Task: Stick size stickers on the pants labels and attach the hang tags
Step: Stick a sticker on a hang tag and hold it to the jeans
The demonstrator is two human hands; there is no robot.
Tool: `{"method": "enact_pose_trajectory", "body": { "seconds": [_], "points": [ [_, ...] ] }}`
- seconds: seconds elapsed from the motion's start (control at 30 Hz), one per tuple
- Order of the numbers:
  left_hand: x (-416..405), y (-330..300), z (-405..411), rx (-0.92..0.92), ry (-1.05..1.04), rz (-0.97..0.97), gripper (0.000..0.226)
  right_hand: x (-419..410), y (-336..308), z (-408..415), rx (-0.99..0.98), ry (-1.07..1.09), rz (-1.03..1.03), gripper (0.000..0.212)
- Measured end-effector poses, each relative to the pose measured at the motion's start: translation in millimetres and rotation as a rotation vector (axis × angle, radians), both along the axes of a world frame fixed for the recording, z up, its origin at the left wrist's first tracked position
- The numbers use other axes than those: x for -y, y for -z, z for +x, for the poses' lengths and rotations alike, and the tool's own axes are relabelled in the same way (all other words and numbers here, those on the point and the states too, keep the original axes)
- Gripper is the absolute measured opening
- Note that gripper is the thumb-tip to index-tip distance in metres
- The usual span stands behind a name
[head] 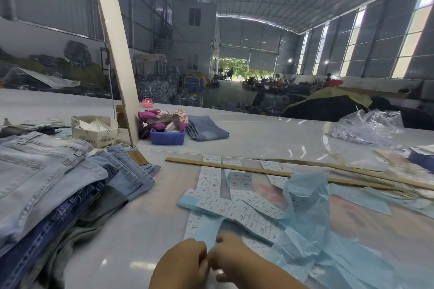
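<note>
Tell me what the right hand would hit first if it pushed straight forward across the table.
Probably the sticker strips lying just ahead of the right hand; depth is uncertain from this single view.

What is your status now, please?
Left hand and right hand together pinching pale blue sticker strip. Stacked denim jeans waiting left. Loose blue backing paper crowding right.
</note>
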State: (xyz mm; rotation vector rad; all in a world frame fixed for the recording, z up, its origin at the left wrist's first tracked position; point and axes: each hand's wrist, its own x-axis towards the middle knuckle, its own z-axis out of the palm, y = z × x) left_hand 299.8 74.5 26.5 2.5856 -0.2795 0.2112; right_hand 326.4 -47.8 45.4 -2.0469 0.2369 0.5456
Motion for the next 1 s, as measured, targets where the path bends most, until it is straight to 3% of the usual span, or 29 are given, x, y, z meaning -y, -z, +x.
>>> {"method": "enact_pose_trajectory", "body": {
  "seconds": [0.1,0.2,0.37,0.4,0.5,0.6,0.73,0.8,0.87,0.93,1.0],
  "points": [
    [0,6,0,-0.018,0.085,-0.032,0.021,7,-1,7,-0.013,0.174,0.144,0.041],
    [1,3,-2,-0.054,0.097,-0.081,0.020,14,-1,5,0.016,0.211,0.190,0.013],
    [-2,0,2,-0.249,0.153,-0.192,0.025,14,2,0,0.031,0.122,0.131,0.027],
    [-5,2,3,-0.257,0.145,-0.236,0.019,13,1,-1,0.013,0.123,0.141,0.034],
    [-12,11,5,-0.194,0.055,-0.374,0.037,14,-1,-3,-0.038,0.102,0.150,0.046],
    [-16,17,7,-0.161,-0.015,-0.477,0.042,11,1,-7,-0.054,0.009,0.117,0.043],
    [-21,26,18,-0.052,-0.242,-0.592,0.028,7,4,-7,0.026,-0.088,0.008,0.032],
    [-23,27,24,-0.123,-0.327,-0.679,0.041,7,4,-5,0.042,-0.087,-0.024,0.032],
    [-24,26,25,-0.200,-0.386,-0.857,0.054,8,6,-3,0.052,-0.076,-0.027,0.034],
    [-29,22,26,-0.258,-0.362,-1.178,0.051,10,5,-2,0.064,-0.071,-0.011,0.030],
    [-35,18,24,-0.363,-0.337,-1.395,0.062,11,5,-2,0.075,-0.087,-0.015,0.023]
  ]
}}
